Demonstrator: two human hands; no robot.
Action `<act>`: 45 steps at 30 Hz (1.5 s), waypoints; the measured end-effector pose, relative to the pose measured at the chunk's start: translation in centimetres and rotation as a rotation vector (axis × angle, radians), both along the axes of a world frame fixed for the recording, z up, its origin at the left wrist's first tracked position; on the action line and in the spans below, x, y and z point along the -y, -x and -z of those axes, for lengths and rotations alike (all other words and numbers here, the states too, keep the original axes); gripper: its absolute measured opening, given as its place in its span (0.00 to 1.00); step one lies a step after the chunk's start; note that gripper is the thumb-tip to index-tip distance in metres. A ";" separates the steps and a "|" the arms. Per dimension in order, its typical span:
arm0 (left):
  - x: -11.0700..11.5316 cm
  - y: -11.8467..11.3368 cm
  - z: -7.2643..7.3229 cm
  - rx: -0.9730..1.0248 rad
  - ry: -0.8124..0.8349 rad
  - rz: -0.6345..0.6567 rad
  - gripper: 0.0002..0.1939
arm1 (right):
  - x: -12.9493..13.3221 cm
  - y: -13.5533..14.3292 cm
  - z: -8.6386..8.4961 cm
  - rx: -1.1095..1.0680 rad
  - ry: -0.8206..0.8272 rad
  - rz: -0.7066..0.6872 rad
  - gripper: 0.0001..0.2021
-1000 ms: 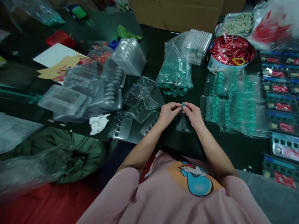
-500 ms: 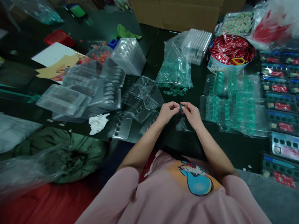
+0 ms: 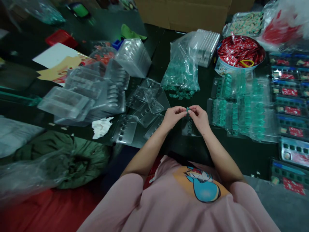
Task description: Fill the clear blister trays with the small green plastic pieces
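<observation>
My left hand [image 3: 174,116] and my right hand [image 3: 200,118] meet at the middle of the dark table, their fingertips pinched on one small green piece [image 3: 188,109]. Below the fingers a clear plastic tray [image 3: 190,128] lies on the table, partly covered by my right hand. Beyond my hands, a clear bag [image 3: 181,69] of green pieces lies with its mouth towards me, and loose green pieces [image 3: 181,94] spill from it. Filled trays with green pieces [image 3: 247,111] are piled to the right of my right hand.
Clear trays [image 3: 67,102] are stacked at the left, with loose ones [image 3: 124,129] nearer. A round tin [image 3: 227,68] holds red packets and yellow-handled scissors [image 3: 246,63]. Packed trays [image 3: 292,110] line the right side. A cardboard box [image 3: 185,14] stands behind.
The green piece between my fingertips sits slightly higher and shows more clearly. My fingers have shifted slightly around it.
</observation>
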State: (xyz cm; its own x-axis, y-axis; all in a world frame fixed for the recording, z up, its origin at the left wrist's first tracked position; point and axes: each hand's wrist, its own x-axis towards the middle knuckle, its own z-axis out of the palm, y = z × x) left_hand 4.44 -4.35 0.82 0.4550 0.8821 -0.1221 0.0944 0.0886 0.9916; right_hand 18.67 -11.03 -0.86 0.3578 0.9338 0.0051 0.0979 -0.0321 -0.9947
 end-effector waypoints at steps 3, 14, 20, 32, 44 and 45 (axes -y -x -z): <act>0.1 0.0 -0.2 -0.069 -0.058 -0.008 0.12 | 0.2 0.2 -0.2 -0.007 0.000 -0.008 0.11; -0.2 0.0 0.0 -0.113 -0.117 -0.020 0.09 | 0.1 0.6 -0.3 -0.182 0.025 -0.023 0.10; 0.1 0.2 -0.8 -0.281 -0.330 0.080 0.07 | -0.1 0.9 -0.5 -0.350 0.020 -0.030 0.12; -0.9 0.1 -0.3 -0.415 -0.599 -0.068 0.07 | -0.1 1.3 -0.4 -0.556 0.150 0.062 0.13; 0.3 0.4 -0.6 -0.069 -0.102 -0.010 0.07 | 0.9 0.7 -0.8 -0.662 0.123 0.013 0.15; 0.2 0.5 -0.5 -0.072 -0.105 -0.028 0.07 | 0.9 0.7 -0.9 -0.670 0.121 0.008 0.15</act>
